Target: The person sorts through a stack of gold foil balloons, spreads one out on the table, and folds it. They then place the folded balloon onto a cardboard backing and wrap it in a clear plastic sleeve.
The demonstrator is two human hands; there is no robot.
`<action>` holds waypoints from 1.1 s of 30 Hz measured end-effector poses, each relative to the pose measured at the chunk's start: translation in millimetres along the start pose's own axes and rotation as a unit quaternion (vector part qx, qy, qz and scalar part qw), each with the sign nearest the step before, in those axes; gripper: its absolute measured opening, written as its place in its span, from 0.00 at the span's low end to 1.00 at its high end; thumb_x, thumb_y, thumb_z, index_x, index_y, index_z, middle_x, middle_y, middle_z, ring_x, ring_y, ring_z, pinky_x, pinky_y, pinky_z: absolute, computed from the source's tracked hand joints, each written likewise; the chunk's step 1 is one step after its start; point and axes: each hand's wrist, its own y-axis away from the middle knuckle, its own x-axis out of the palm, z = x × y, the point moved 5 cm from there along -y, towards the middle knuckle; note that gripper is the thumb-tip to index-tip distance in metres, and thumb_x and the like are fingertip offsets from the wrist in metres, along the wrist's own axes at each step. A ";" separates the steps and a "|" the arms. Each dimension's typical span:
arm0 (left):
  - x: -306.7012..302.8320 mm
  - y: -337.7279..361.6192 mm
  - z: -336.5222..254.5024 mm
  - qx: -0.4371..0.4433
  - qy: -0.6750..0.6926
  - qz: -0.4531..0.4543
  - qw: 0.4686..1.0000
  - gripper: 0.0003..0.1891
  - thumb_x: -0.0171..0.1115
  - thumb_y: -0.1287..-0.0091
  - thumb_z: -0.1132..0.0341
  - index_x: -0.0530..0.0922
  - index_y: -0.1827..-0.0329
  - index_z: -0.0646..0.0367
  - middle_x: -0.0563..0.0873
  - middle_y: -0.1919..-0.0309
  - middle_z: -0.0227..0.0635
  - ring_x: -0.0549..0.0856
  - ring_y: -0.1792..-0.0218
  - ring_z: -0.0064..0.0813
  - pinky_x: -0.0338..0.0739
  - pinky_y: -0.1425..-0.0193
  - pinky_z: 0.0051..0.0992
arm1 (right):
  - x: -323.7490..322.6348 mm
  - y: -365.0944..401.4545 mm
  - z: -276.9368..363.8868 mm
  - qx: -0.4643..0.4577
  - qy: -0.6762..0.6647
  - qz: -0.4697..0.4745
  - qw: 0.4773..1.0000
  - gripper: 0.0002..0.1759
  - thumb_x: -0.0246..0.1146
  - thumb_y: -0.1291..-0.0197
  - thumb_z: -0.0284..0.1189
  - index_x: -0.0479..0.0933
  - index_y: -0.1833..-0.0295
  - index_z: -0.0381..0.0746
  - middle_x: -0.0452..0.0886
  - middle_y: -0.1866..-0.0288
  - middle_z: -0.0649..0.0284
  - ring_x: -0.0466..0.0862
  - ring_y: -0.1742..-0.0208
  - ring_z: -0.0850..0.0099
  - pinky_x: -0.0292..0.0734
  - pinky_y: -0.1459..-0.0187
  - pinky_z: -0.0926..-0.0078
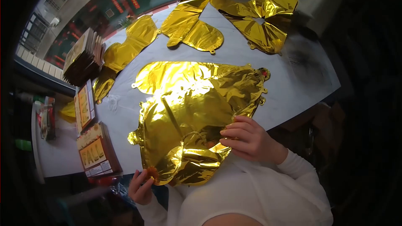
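Observation:
In front of my body, several flat gold foil balloons [180,113] lie overlapped at the near edge of the table, with small tabs along their rims. My left hand [141,187] pinches the lower left edge of the nearest foil balloon between thumb and fingers. On the other side, the fingers of my right hand [253,139] are closed on the right edge of the foil; the thumb is mostly hidden. Bright glare and creases make it hard to tell where one balloon ends and another begins.
Across the back of the table [301,88] lie more flat foil balloons: a long one [130,44], a bent one [192,29] and one with a hole [268,16]. Printed packages [96,150] marked "FALL" and a thick stack of packages [83,56] stand left, by the window.

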 end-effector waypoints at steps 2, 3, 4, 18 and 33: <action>1.0 0.3 -0.4 -0.007 0.005 -0.008 1.000 0.05 0.70 0.28 0.74 0.90 0.55 0.54 0.92 0.45 0.53 0.94 0.46 0.49 0.83 0.31 0.52 | 1.8 0.6 0.3 -0.002 0.000 -0.004 1.000 0.23 0.75 0.45 0.26 0.86 0.41 0.44 0.85 0.37 0.62 0.84 0.36 0.62 0.76 0.27 0.49; 1.2 0.1 -0.3 -0.017 0.009 -0.018 1.000 0.05 0.69 0.28 0.74 0.90 0.55 0.56 0.92 0.45 0.53 0.94 0.46 0.49 0.83 0.31 0.51 | 2.6 0.7 1.2 -0.007 0.000 -0.006 1.000 0.23 0.75 0.44 0.26 0.86 0.41 0.44 0.85 0.38 0.63 0.84 0.36 0.63 0.76 0.28 0.51; 2.6 -0.9 -0.8 -0.016 0.009 -0.017 1.000 0.05 0.69 0.28 0.74 0.90 0.55 0.56 0.92 0.45 0.53 0.94 0.46 0.49 0.83 0.31 0.51 | 3.1 0.6 1.4 -0.006 0.000 -0.008 1.000 0.23 0.75 0.44 0.26 0.86 0.41 0.44 0.85 0.38 0.63 0.84 0.36 0.63 0.76 0.28 0.51; 7.1 -34.7 10.9 -0.008 -0.096 0.130 0.987 0.24 0.66 0.31 0.74 0.81 0.30 0.58 0.78 0.25 0.55 0.70 0.19 0.59 0.51 0.13 0.62 | 8.7 -4.7 5.8 -0.035 0.033 -0.008 0.999 0.21 0.74 0.43 0.26 0.87 0.43 0.47 0.86 0.39 0.65 0.86 0.39 0.66 0.79 0.30 0.57; 10.8 -87.0 22.3 -0.024 0.068 0.227 0.971 0.12 0.74 0.36 0.71 0.88 0.50 0.56 0.86 0.31 0.47 0.78 0.24 0.55 0.54 0.14 0.59 | 6.0 -59.7 -48.6 0.209 -0.263 0.143 0.931 0.10 0.70 0.28 0.31 0.86 0.56 0.33 0.88 0.63 0.62 0.85 0.65 0.70 0.76 0.62 0.73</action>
